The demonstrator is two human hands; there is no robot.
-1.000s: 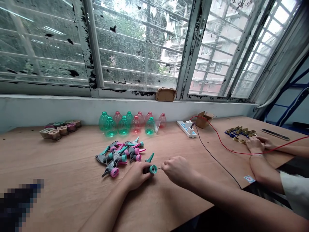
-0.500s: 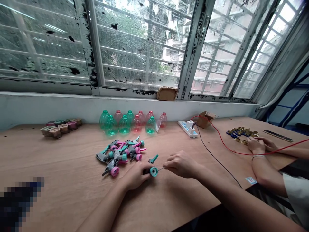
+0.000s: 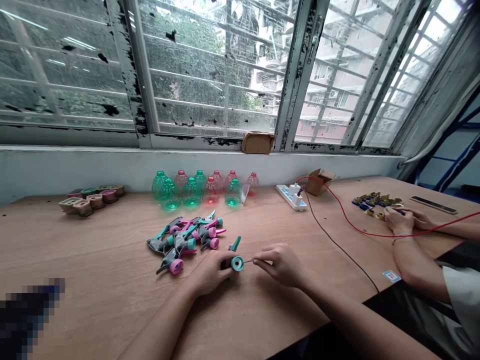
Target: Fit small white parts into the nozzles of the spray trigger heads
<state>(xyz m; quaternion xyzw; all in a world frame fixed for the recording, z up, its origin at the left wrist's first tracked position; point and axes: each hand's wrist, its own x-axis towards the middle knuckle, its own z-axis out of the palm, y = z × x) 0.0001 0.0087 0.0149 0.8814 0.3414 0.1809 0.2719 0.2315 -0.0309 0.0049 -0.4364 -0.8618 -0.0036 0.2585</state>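
My left hand [image 3: 213,270] is closed around a trigger sprayer head [image 3: 237,263] with a teal collar and teal trigger, its collar opening facing me. My right hand [image 3: 279,264] pinches a thin, pale tube [image 3: 248,261] between thumb and fingertips. The tube's far end meets the right side of the collar; whether it goes inside I cannot tell. Left of and behind my left hand lies a pile of grey sprayer heads [image 3: 183,242] with pink and teal collars and triggers.
Green and pink clear bottles [image 3: 192,192] stand by the wall. Lidded small containers [image 3: 92,200] lie at left. A power strip [image 3: 291,198], cables and a cardboard box [image 3: 320,181] are at right. Farther right, another person's hands [image 3: 403,220] handle gold and blue pieces [image 3: 377,202].
My right hand has dropped slightly and its fingers have straightened along the tube, which now lies more level. The sprayer head has tilted a little in my left hand.
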